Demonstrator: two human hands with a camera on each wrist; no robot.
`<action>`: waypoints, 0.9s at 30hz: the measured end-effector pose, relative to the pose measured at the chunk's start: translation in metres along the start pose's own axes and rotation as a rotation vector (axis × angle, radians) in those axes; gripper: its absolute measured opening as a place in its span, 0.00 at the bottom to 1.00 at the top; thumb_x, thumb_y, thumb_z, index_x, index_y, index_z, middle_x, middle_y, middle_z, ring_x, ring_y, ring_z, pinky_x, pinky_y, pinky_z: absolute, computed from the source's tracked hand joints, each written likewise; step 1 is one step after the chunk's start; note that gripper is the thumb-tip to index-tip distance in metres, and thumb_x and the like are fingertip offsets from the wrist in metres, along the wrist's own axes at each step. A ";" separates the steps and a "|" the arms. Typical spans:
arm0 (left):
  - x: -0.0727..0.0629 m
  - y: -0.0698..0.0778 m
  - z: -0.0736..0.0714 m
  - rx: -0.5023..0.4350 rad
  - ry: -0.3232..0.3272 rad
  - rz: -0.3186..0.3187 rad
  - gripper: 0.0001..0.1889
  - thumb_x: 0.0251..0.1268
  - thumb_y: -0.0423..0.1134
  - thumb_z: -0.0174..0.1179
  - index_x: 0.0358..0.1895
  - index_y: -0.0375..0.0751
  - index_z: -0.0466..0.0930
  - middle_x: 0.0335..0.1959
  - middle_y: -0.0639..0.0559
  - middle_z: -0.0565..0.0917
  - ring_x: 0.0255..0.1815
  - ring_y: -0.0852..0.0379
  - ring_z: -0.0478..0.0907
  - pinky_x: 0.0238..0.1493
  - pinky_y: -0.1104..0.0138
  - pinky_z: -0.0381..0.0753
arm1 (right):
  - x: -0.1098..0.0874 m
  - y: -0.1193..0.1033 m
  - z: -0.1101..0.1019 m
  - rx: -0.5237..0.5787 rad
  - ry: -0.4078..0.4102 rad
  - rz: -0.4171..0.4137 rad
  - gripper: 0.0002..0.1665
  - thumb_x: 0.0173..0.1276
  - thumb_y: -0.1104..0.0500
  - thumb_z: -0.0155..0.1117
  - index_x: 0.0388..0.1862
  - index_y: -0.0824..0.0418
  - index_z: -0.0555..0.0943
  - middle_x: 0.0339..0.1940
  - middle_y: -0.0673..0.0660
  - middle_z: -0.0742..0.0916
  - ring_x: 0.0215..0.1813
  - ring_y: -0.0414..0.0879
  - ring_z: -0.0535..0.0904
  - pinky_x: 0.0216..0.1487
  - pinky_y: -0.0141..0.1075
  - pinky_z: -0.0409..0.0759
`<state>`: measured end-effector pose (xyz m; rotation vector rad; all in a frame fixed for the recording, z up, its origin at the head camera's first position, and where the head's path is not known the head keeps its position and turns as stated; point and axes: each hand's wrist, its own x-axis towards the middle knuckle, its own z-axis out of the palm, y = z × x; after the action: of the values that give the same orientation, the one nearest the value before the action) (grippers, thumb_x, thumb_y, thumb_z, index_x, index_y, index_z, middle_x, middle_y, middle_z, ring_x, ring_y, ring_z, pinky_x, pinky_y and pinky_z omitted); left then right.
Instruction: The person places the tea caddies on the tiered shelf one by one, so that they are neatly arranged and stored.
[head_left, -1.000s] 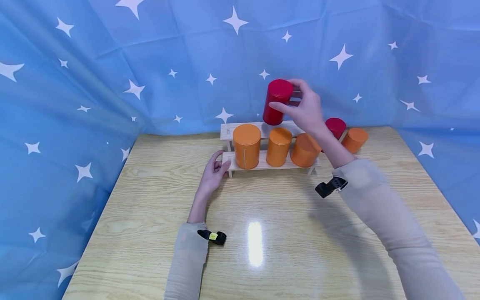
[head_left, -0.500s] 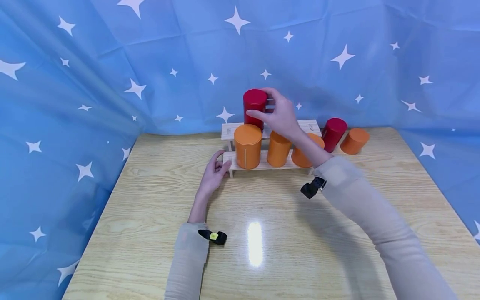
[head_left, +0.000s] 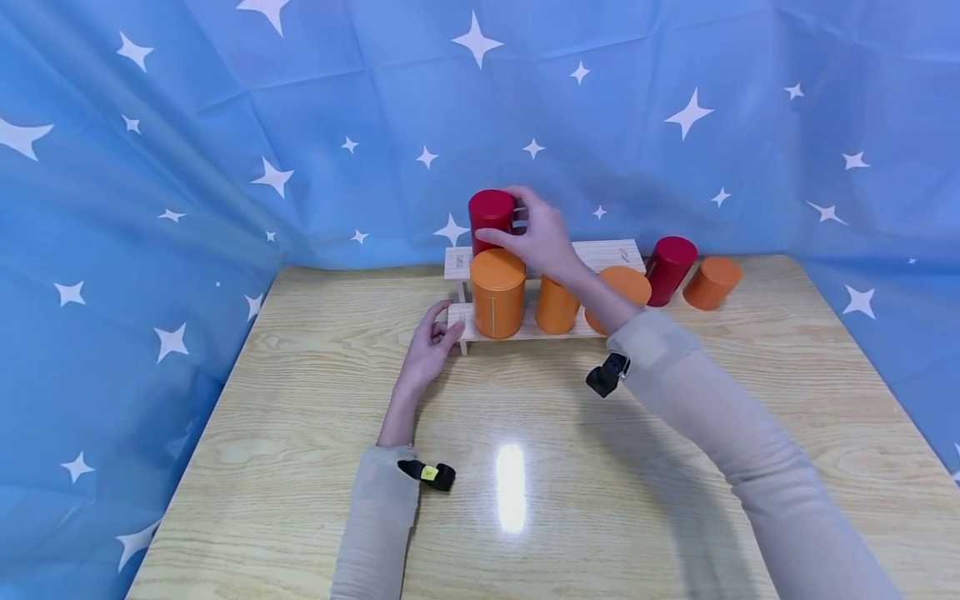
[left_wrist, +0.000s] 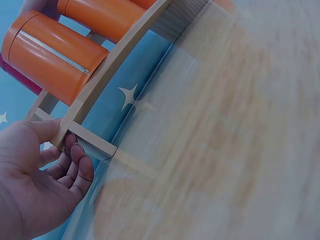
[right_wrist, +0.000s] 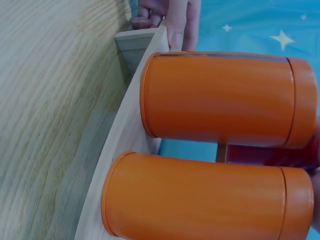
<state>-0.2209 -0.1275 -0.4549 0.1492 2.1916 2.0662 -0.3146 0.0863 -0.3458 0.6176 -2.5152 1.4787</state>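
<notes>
Red can [head_left: 491,207] is clamped in right grip [head_left: 542,237] at the upper shelf [head_left: 600,252]'s left end, behind the large orange can [head_left: 498,292], base hidden; seat it plumb before release, bracing with left grip [head_left: 426,348]'s pinch on lower shelf [head_left: 461,313].

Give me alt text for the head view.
A right hand holds a red canister behind the leftmost of three orange canisters on a wooden rack, whose lower tier the left hand grips. Another red canister and a fourth orange canister stand at right.
</notes>
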 end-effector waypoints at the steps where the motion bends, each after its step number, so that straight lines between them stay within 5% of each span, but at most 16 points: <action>1: 0.000 0.000 0.000 -0.001 -0.001 0.001 0.31 0.77 0.33 0.56 0.78 0.31 0.56 0.31 0.42 0.74 0.42 0.29 0.74 0.52 0.45 0.78 | 0.000 0.000 0.000 0.006 -0.005 0.004 0.42 0.64 0.48 0.75 0.71 0.60 0.69 0.61 0.57 0.80 0.58 0.50 0.79 0.54 0.43 0.82; 11: 0.002 -0.001 0.000 0.018 0.002 -0.004 0.31 0.77 0.33 0.55 0.78 0.32 0.56 0.32 0.40 0.75 0.40 0.33 0.75 0.50 0.48 0.79 | -0.002 -0.003 -0.002 0.039 -0.062 0.055 0.48 0.64 0.46 0.75 0.76 0.59 0.63 0.66 0.57 0.77 0.62 0.50 0.76 0.58 0.43 0.80; 18: 0.014 -0.029 -0.002 0.019 0.028 0.017 0.32 0.77 0.38 0.57 0.78 0.37 0.57 0.30 0.46 0.75 0.35 0.44 0.76 0.44 0.58 0.80 | -0.004 -0.002 -0.006 0.040 -0.074 0.045 0.49 0.66 0.45 0.72 0.78 0.59 0.60 0.67 0.58 0.76 0.62 0.51 0.74 0.61 0.42 0.78; 27: 0.016 -0.034 0.000 0.044 0.057 0.029 0.31 0.77 0.40 0.58 0.78 0.39 0.60 0.31 0.48 0.76 0.33 0.53 0.76 0.41 0.65 0.80 | -0.010 0.008 -0.021 0.080 -0.042 -0.009 0.45 0.69 0.48 0.69 0.78 0.59 0.61 0.66 0.61 0.75 0.65 0.57 0.73 0.66 0.49 0.73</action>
<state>-0.2360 -0.1272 -0.4889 0.1290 2.2820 2.0636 -0.3101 0.1108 -0.3452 0.6783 -2.4908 1.5860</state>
